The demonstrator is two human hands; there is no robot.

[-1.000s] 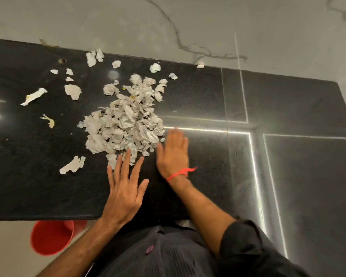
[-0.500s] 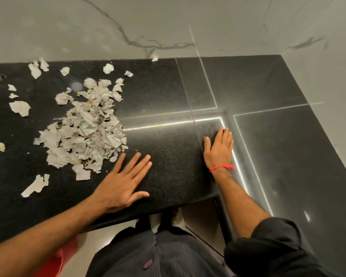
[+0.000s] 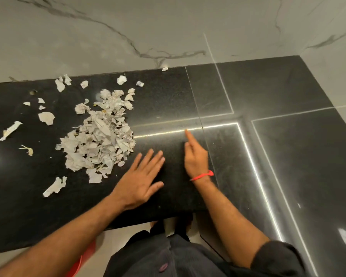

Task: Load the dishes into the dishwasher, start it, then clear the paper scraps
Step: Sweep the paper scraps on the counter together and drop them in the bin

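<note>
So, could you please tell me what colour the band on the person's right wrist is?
The band is bright red; the head view shows it clearly.

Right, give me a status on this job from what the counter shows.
Done: most scraps are gathered into one heap of crumpled white paper scraps on the black granite counter. In hand: nothing; the left hand lies flat and the right hand points one finger. Left: the heap and the loose torn paper pieces. No dishwasher is in view.

A home kitchen, by the look of it; a polished black granite desk [image 3: 168, 96] runs along a white marble-veined wall [image 3: 128, 27]; pale floor tiles [image 3: 112, 242] below.
</note>
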